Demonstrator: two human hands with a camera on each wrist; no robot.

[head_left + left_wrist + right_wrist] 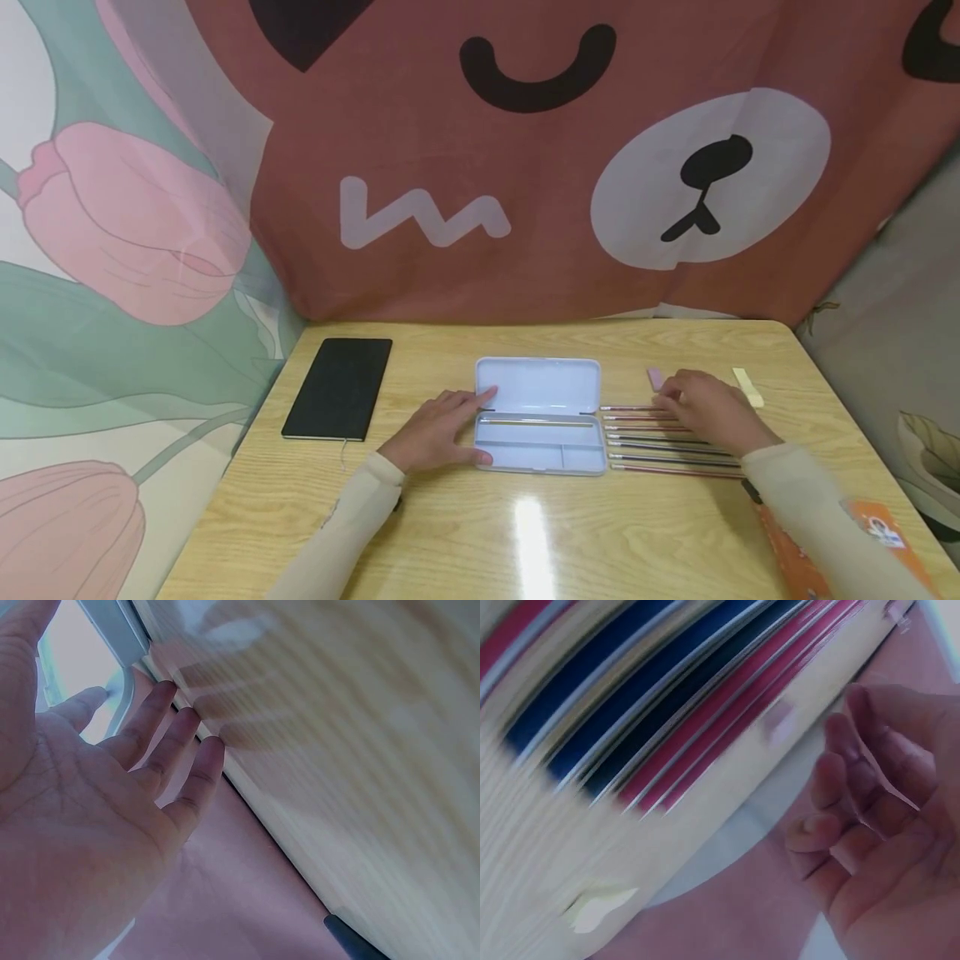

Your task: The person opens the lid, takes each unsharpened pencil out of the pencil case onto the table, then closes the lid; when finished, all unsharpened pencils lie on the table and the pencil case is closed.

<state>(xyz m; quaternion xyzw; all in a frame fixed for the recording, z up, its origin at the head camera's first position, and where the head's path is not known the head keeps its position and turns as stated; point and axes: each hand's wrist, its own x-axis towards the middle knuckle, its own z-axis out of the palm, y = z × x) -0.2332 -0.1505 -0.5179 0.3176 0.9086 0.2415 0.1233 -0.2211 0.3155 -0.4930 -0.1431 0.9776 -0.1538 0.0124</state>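
Note:
A white pencil case [540, 387] lies with its lid raised, and one yellow pencil [536, 422] is in its long rear compartment. My left hand [438, 431] spreads at its left side, index finger over the lid's edge and thumb at the front left corner. To the right of the case several striped pencils [652, 470], some red and some dark blue, lie side by side. Over their far end hovers my right hand [708, 408], fingers loosely bent; the right wrist view shows nothing inside this hand [885, 802]. A purple eraser [655, 378] lies just behind its fingertips.
A black notebook [339, 387] with a ribbon lies at the table's left. At the back right is a pale yellow eraser [746, 386]. An orange printed item [795, 550] sits under the right forearm. Printed fabric [420, 283] hangs behind the wooden table [450, 533].

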